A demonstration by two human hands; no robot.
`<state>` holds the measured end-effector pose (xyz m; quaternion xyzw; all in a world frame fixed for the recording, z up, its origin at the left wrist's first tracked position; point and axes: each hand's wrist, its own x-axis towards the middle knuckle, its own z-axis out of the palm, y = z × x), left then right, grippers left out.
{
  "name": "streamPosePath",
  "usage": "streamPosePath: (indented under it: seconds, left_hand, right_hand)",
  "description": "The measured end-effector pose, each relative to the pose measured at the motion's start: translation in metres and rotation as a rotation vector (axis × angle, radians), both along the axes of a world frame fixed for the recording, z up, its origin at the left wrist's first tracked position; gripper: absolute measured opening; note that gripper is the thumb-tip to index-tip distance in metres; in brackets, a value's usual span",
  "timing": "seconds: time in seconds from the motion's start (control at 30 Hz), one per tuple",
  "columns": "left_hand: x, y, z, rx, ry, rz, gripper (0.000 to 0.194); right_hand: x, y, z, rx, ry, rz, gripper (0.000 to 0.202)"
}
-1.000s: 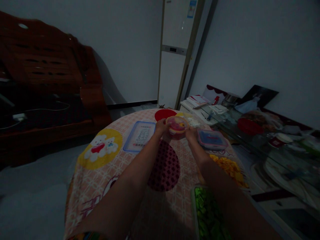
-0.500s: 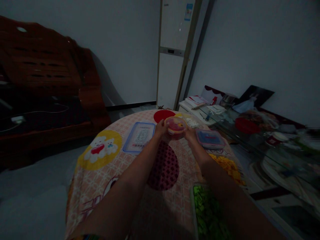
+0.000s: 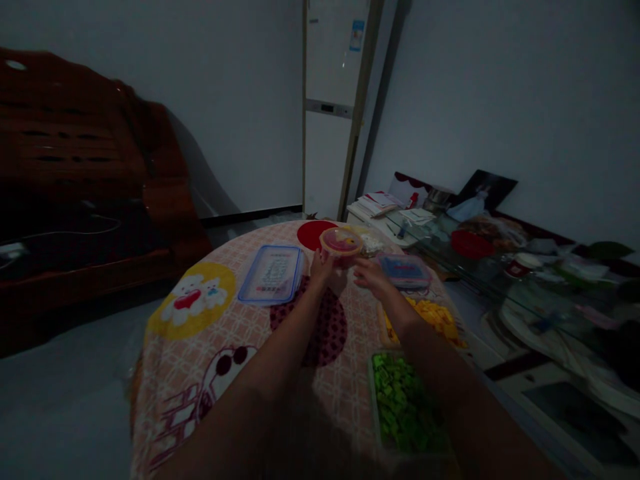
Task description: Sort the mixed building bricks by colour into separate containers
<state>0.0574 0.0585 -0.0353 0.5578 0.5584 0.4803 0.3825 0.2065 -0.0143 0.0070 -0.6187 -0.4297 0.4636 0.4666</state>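
Observation:
A round lidded food container [image 3: 341,241] with reddish contents and a pale rim is at the far side of the table. My left hand [image 3: 321,268] grips its near left side. Just off its near right side is my right hand [image 3: 371,275], fingers apart and holding nothing. To the left lies a clear rectangular lid [image 3: 273,273] with a blue edge. Right of my right hand sits a rectangular box with a blue lid [image 3: 404,271]. Under my right forearm are a tray of yellow pieces [image 3: 433,320] and a clear tray of green pieces [image 3: 403,400], both partly covered.
A patterned cloth [image 3: 235,333] covers the round table. A red round patch [image 3: 316,235] shows beyond the container. On the right, a glass-topped cabinet [image 3: 480,280] carries papers, a red bowl [image 3: 471,244] and bags. A wooden bench [image 3: 75,153] stands left; a tall white appliance [image 3: 327,160] is behind.
My right hand has let go of the round container and drawn back slightly. The left hand stays at the container. The view has turned a little to the right.

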Motion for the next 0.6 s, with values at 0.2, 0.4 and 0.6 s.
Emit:
streamPosePath:
  seconds: [0.2,0.4,0.6]
  left_hand:
    - [-0.024,-0.058,-0.029,-0.069,-0.041,-0.151,0.043]
    - [-0.033,-0.103,-0.042,-0.016,-0.027,-0.244,0.028]
    - [-0.010,-0.143,-0.041,-0.154,-0.273,-0.509,0.042]
  right_hand:
    - [0.063,-0.082,0.013,0.176,-0.340,-0.004,0.028]
    - [0.164,-0.166,0.004,0.096,-0.761,-0.498,0.032]
    - [0.192,-0.201,-0.022,-0.112,-0.708,-0.551,0.041]
